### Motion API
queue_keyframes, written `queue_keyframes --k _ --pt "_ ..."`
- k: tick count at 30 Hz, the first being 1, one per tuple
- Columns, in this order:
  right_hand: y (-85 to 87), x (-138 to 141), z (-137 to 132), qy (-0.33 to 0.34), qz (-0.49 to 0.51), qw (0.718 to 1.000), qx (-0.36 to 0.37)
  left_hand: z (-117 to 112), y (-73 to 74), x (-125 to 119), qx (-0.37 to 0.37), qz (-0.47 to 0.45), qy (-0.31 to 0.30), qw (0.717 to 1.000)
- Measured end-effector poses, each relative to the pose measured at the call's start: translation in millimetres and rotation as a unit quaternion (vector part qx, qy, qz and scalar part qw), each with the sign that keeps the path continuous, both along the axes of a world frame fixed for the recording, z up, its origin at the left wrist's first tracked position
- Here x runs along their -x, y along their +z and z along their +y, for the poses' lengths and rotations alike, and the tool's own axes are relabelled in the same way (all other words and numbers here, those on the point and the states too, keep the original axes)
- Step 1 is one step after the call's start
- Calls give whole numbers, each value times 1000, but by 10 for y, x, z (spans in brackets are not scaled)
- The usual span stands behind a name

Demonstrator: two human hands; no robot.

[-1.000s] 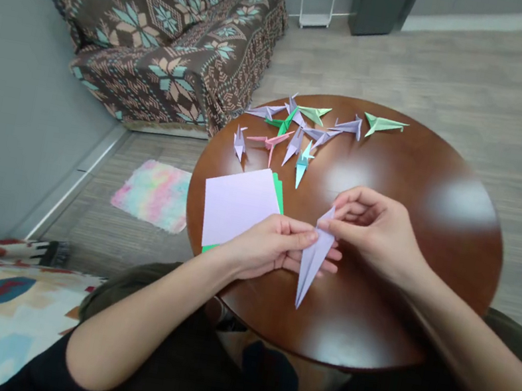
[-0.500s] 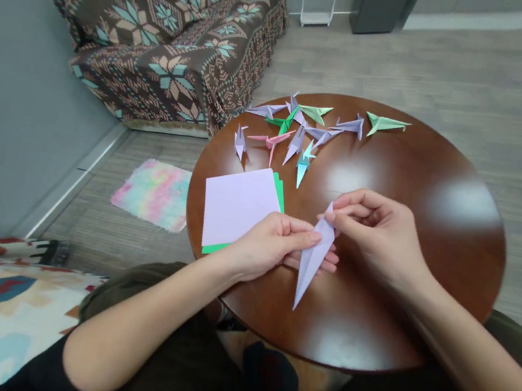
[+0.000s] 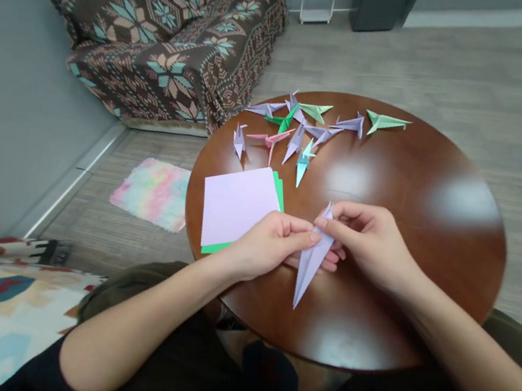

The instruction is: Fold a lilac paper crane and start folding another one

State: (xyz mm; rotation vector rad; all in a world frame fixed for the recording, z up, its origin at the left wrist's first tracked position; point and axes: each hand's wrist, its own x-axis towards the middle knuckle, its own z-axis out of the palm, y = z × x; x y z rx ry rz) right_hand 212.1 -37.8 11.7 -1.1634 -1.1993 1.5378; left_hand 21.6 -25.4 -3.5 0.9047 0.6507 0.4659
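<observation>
Holding folded lilac paper [image 3: 312,262] above the tabletop [image 3: 439,213], with forearms [image 3: 182,296] angled inward: clamped in left grip [image 3: 273,243], thumb [image 3: 304,239] uppermost; pinched near far tip in right grip [image 3: 376,243].

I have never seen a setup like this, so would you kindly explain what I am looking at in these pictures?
There is no machine here: a person works with two bare hands. The view comes from a camera worn on the head, looking forward and down. The left hand supports a folded lilac paper, thumb on top, while the right hand pinches it near its upper end. On the brown table lie a stack of square paper, lilac on top with green showing beneath, and, farther back, several small folded paper figures in various colors.
</observation>
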Motion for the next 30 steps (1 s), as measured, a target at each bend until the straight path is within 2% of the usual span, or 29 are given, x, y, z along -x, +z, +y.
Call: queue_keyframes --k 8,12,21,30 --pt "-20 -30 7 11 -12 1000 -17 14 -1 19 -7 -9 -27 1000" --pt "-45 -35 0 2 -28 999 -26 15 -19 22 -1 -11 -18 1000" --pt "-40 -62 37 -41 -41 997 -50 5 -25 19 54 -18 -7 998" --pt "-67 -24 36 -26 -2 1000 -5 0 -14 11 44 -3 4 999"
